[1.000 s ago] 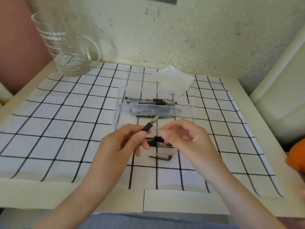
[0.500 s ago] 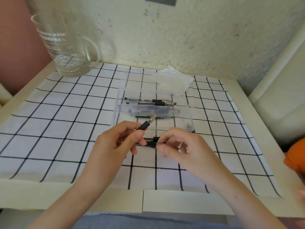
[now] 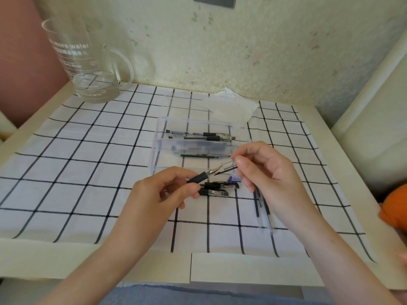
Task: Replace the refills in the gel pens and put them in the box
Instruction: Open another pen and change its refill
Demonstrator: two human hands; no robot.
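Reassembly is going on: left hand (image 3: 163, 194) is gripping the pen tip (image 3: 199, 178), right hand (image 3: 264, 170) is pinching the pen barrel (image 3: 229, 163) just beyond it; joining them likely needs careful aligning.

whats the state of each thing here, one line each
left hand, grips gel pen, tip bare
right hand, pinches clear pen part
box, open, holds pens
loose pen parts, lying on cloth
refills, loose on cloth
jug, upright, a little water
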